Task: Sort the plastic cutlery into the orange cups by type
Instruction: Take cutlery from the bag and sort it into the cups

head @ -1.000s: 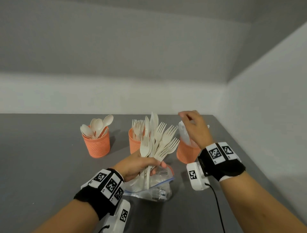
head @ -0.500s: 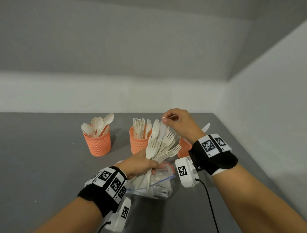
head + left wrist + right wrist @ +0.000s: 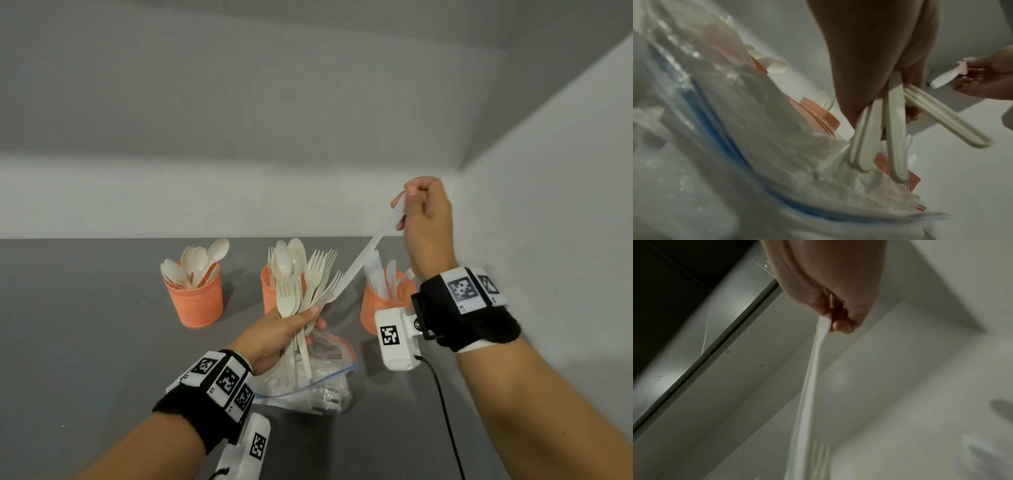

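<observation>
My left hand (image 3: 291,329) grips a bundle of cream plastic forks and spoons (image 3: 301,277) upright above the clear zip bag (image 3: 318,380); their handles (image 3: 894,138) fan out below the palm in the left wrist view. My right hand (image 3: 416,209) is raised and pinches the blade end of a white plastic knife (image 3: 366,255), whose handle end still touches the bundle. In the right wrist view the knife (image 3: 813,378) hangs blurred from the fingertips (image 3: 840,324). Three orange mesh cups stand in a row: spoons cup (image 3: 195,301), forks cup (image 3: 269,294), knives cup (image 3: 383,301).
The cups stand on a grey table (image 3: 85,325), with a white wall at the back and another wall (image 3: 565,222) close on the right. A black cable (image 3: 445,411) runs from the right wrist camera across the table.
My right hand took a knife from the bundle and lifted it up and to the right. The left hand kept the bundle over the bag.
</observation>
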